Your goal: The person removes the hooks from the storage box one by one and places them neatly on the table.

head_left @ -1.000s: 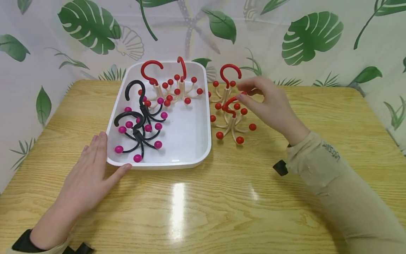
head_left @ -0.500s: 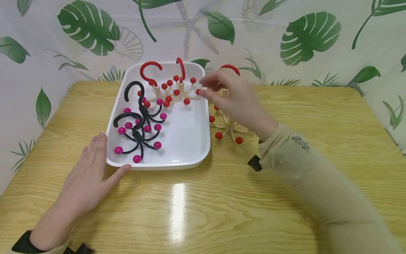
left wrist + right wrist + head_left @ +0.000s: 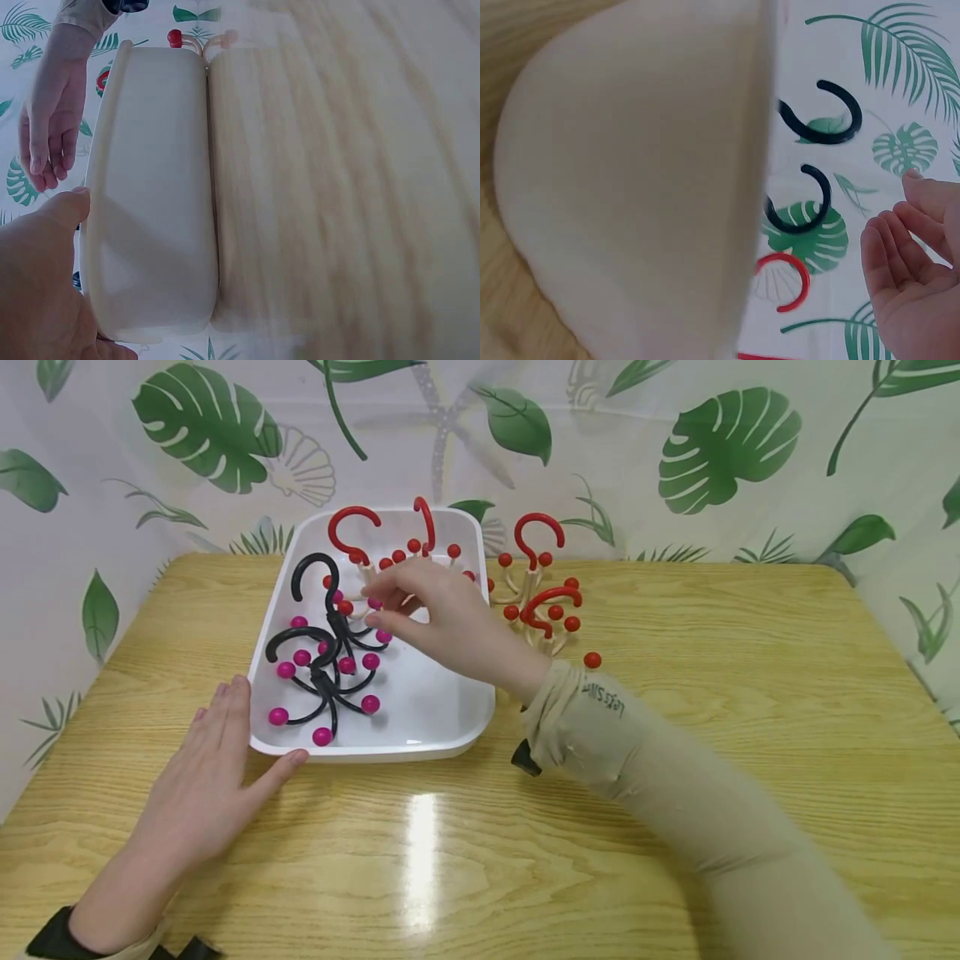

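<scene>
My left hand (image 3: 202,768) rests against the near-left corner of a white tray (image 3: 435,714), fingers straight and thumb on the rim. Over the tray hangs my right hand (image 3: 453,627), fingers loosely bent; the right wrist view shows nothing in this hand (image 3: 911,277). Inside the tray, at the left, stand two black hook-topped pieces, a front one (image 3: 321,675) and a rear one (image 3: 336,620), with curved arms tipped by pink balls. Behind them are two beige pieces with red balls, one with a red hook (image 3: 351,518), the other with an upright red hook (image 3: 427,527), partly hidden by my right hand.
Right of the tray, two more beige pieces stand on the wooden table (image 3: 712,652), a rear red hook (image 3: 536,531) and a front red hook (image 3: 551,597). My right forearm partly covers the front one. A leaf-patterned cloth (image 3: 600,443) hangs behind the table.
My right hand has moved left, from beside the front red hook on the table to over the tray. The left hand and the hooked pieces stay where they were.
</scene>
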Action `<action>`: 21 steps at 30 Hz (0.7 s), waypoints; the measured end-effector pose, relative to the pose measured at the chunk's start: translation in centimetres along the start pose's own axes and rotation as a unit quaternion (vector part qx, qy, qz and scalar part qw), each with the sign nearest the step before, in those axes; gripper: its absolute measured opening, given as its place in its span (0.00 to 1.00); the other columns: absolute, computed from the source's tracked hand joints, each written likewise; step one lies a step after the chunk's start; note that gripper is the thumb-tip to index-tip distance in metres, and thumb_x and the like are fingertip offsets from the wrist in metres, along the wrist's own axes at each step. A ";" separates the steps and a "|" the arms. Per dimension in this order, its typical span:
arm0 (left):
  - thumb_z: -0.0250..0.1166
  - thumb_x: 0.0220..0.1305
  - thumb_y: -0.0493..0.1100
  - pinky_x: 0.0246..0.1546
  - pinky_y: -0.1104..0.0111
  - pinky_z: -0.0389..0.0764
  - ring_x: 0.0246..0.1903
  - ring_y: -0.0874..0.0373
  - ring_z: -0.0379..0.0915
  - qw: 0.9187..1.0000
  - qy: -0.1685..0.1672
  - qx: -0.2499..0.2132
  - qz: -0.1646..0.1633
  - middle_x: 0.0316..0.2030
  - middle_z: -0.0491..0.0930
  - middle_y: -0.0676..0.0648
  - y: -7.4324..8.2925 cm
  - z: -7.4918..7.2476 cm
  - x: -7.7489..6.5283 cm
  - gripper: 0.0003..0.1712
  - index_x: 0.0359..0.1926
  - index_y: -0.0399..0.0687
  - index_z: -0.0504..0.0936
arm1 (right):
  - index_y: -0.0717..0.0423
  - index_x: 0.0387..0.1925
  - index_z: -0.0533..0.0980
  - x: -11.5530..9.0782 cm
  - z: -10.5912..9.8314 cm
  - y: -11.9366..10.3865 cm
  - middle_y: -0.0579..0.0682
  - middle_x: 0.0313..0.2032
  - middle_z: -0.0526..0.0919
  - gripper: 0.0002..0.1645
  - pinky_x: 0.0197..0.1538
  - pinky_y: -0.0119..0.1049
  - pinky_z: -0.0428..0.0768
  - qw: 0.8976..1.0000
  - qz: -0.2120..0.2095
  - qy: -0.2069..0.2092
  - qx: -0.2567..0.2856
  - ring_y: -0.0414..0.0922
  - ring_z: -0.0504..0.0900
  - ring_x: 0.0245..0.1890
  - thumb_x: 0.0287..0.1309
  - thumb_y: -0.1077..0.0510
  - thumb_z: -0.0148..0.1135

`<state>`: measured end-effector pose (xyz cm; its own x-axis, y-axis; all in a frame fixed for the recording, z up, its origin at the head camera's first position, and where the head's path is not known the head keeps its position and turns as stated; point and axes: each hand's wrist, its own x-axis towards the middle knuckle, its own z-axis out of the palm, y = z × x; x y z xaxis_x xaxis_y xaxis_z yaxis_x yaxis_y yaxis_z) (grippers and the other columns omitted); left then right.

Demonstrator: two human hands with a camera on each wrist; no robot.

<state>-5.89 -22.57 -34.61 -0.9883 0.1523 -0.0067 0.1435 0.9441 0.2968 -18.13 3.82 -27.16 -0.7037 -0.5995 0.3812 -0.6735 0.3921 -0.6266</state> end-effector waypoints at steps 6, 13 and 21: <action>0.46 0.66 0.70 0.71 0.56 0.31 0.72 0.42 0.27 1.000 0.001 0.001 0.003 0.73 0.33 0.34 0.0 0.1 0.0 0.57 0.73 0.39 0.27 | 0.56 0.50 0.78 0.9 1.7 -0.4 0.47 0.43 0.81 0.17 0.48 0.22 0.74 1.000 -0.001 -0.027 -0.003 0.35 0.77 0.40 0.60 0.55 0.64; 0.46 0.66 0.69 0.71 0.56 0.30 0.72 0.44 0.25 1.000 -0.001 -0.004 0.004 0.73 0.32 0.35 -0.1 0.1 0.0 0.56 0.73 0.39 0.27 | 0.53 0.66 0.68 1.7 2.8 -0.6 0.48 0.59 0.75 0.33 0.54 0.24 0.74 0.994 0.040 -0.094 0.028 0.36 0.74 0.54 0.61 0.53 0.64; 0.47 0.66 0.69 0.71 0.58 0.30 0.72 0.44 0.25 1.000 -0.005 -0.005 0.004 0.73 0.32 0.35 -0.1 0.1 -0.1 0.57 0.73 0.40 0.26 | 0.55 0.64 0.70 1.9 3.7 -1.0 0.48 0.54 0.78 0.29 0.53 0.19 0.72 0.993 0.040 -0.105 0.041 0.36 0.77 0.51 0.62 0.57 0.62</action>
<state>-5.85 -22.67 -34.70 -0.9868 0.1616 -0.0135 0.1498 0.9399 0.3068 -17.98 -0.32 -28.35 -0.6859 -0.7044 0.1827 -0.5899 0.3913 -0.7063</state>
